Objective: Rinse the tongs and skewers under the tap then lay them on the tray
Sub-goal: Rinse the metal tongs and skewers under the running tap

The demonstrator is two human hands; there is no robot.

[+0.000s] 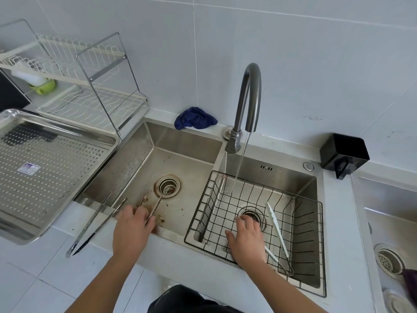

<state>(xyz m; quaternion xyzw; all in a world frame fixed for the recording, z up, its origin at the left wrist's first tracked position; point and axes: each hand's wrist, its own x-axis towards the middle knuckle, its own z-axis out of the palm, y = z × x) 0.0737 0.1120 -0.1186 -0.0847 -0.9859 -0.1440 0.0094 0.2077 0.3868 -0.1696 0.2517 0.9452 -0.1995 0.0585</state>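
Left hand (132,224) seemingly pinches skewers (155,206) in the sink (185,141); right hand (246,238) lies flat in the basket (302,240) (tongs (278,231) beside it).

Pale grey wall tiles (316,53) back a white counter (191,263), wire dish rack (90,93) far left, black box (344,154) far right, blue cloth (195,118) between.

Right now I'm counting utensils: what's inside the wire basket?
White-tipped tongs lie in the wire basket, and the right hand reaches in; whatever is under the hand is hidden.
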